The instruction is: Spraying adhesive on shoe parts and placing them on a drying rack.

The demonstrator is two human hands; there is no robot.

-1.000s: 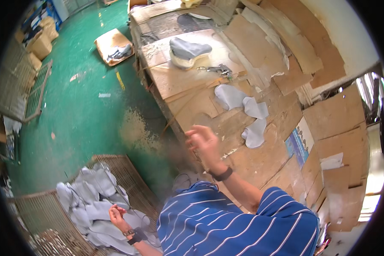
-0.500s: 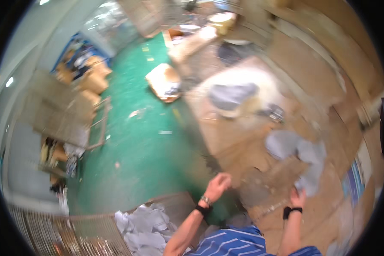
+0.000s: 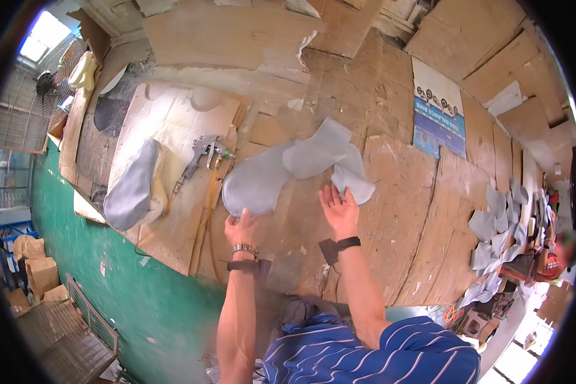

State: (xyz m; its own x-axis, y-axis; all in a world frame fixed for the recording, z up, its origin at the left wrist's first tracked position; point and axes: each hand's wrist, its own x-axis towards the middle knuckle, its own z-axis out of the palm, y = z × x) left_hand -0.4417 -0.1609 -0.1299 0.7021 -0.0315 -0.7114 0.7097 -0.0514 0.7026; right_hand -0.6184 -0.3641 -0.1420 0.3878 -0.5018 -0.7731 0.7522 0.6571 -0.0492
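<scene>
Flat grey cut sheet pieces, seemingly of leather or fabric, lie partly overlapped on the cardboard-covered table. My left hand is at the near edge of the left, rounded grey piece, its fingers curled together on that edge. My right hand is palm up, with fingers apart and the thumb against the turned corner of the right grey piece. Left of them lies a metal spray gun with an orange hose. Beside it, a grey cover piece rests against a pale yellowish pad.
A pale cardboard sheet lies under the spray gun. A blue-and-white printed cardboard panel is at the back right. More grey pieces pile up at the far right, near another person. A caged fan stands at the upper left, above green floor.
My view has swung right, from the green floor to the table. My left hand has come from over the table's edge to the grey piece; my right stays at the grey pieces.
</scene>
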